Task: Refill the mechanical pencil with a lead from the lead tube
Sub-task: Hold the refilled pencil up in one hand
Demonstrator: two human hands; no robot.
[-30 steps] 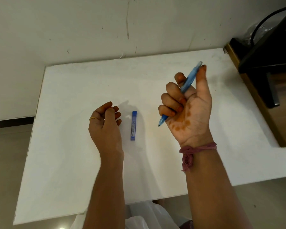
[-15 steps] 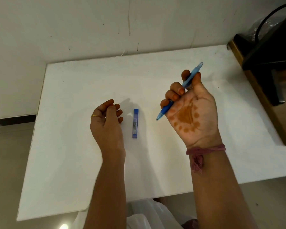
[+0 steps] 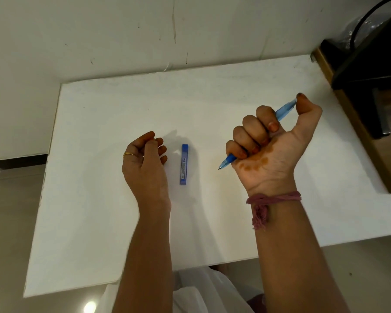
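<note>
My right hand is raised above the white table, fist closed around a blue mechanical pencil. Its tip points down-left below my little finger, and my thumb rests on its top end. A blue lead tube lies flat on the table between my hands, long axis pointing away from me. My left hand rests on the table just left of the tube, fingers loosely curled, holding nothing and not touching the tube.
A pale wall rises behind the table's far edge. A dark piece of furniture with a wooden edge stands against the table's right side. White cloth lies below the table's near edge.
My right hand has closed from an open-palm hold into a fist around the pencil, with the thumb now on its top end. My left hand and the lead tube have stayed put.
</note>
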